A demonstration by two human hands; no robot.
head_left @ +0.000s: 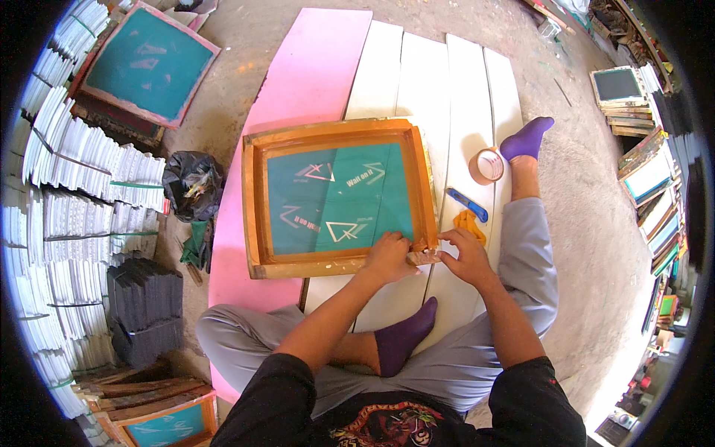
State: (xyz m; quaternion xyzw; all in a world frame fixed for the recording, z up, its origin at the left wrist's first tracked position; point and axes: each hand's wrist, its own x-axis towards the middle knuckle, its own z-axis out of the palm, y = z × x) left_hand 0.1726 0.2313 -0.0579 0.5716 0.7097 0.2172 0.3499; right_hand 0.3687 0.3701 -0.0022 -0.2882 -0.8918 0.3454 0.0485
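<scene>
A wooden screen printing frame (253, 201) with a green mesh lies before me, brown tape lining its inner edges. Pale triangles and lettering show in the mesh. At its near right corner sits a shiny piece of packing tape (423, 257). My left hand (389, 257) is closed over the near rail beside that corner, fingers curled inside the edge. On the corner's right side, my right hand (469, 259) pinches at the tape; its fingertips partly hide the contact. Right of the frame are a roll of packing tape (486, 165), a blue utility knife (468, 205) and a yellow cloth (471, 223).
Pink (316, 67) and white boards (424, 74) lie under the frame. My purple-socked feet rest close by. Tied paper stacks (89, 149), a black plastic bag (192, 182) and another green screen (149, 63) stand left. More screens (648, 175) lean at the right.
</scene>
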